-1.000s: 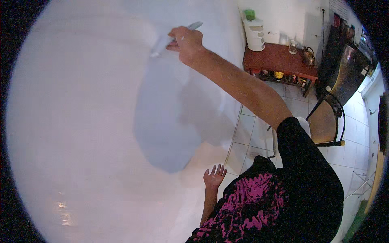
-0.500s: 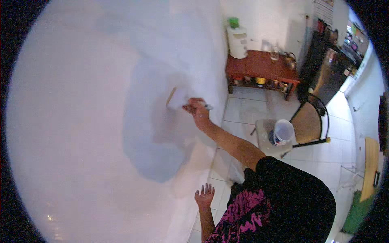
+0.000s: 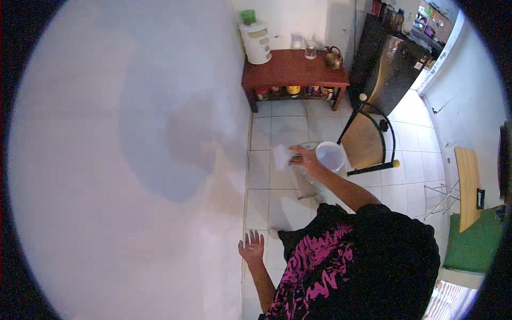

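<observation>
My right hand (image 3: 303, 158) is closed around a broad, flat white paintbrush (image 3: 281, 158), which is smeared by motion. It hangs just left of a white bucket (image 3: 330, 156) with whitish contents. The bucket stands on the seat of a chair (image 3: 364, 140) with a black frame and tan backrest. Lower down, my left hand (image 3: 252, 248) is open and empty, fingers spread, close to the wall (image 3: 80, 176); whether it touches cannot be told. A grey-blue shadow lies over the pale wall.
Against the back wall stands a reddish-brown table (image 3: 298, 74) bearing a white drawer tower (image 3: 258, 45), a glass jar and a kettle (image 3: 334, 57). A dark fridge (image 3: 397, 72) is to its right. At far right stands a folding wooden table (image 3: 467, 189). White tiles cover the floor.
My right hand has swung the paintbrush away from the wall, rightward and down toward the bucket. The view has turned to the right. My left hand stays spread near the wall.
</observation>
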Demonstrator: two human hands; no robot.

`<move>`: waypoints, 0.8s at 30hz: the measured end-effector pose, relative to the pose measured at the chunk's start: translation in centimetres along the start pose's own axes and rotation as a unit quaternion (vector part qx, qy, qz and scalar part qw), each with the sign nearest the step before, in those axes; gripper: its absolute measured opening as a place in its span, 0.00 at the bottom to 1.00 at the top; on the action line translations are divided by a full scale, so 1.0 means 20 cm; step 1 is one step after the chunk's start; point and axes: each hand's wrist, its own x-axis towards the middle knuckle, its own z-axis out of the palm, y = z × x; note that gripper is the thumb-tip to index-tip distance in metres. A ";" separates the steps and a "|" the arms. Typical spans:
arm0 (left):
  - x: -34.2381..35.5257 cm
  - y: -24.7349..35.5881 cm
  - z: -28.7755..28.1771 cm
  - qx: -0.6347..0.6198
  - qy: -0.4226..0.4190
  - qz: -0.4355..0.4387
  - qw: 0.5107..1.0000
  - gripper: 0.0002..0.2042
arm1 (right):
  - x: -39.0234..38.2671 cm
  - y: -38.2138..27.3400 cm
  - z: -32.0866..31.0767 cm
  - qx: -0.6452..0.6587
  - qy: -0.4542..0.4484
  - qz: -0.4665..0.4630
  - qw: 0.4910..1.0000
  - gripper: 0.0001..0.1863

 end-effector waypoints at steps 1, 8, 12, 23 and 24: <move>0.02 -0.08 0.05 0.044 -0.009 0.001 0.999 0.26 | -0.04 -0.08 -0.20 -0.044 -0.001 -0.025 0.999 0.15; 0.40 -1.08 0.44 0.525 -0.105 -0.002 0.845 0.25 | 0.12 -0.22 -1.25 -0.539 0.226 -0.126 0.802 0.17; 0.75 -1.70 0.55 0.713 -0.257 0.052 0.650 0.24 | 0.17 -0.13 -1.37 -0.568 0.155 -0.048 0.807 0.19; 1.08 -2.32 0.87 0.944 -0.040 0.174 0.279 0.25 | 0.23 0.00 -1.19 -0.679 -0.002 -0.011 0.734 0.18; 1.11 -2.34 0.85 0.949 0.020 0.153 0.276 0.25 | 0.23 0.00 -1.21 -0.683 -0.005 -0.011 0.731 0.18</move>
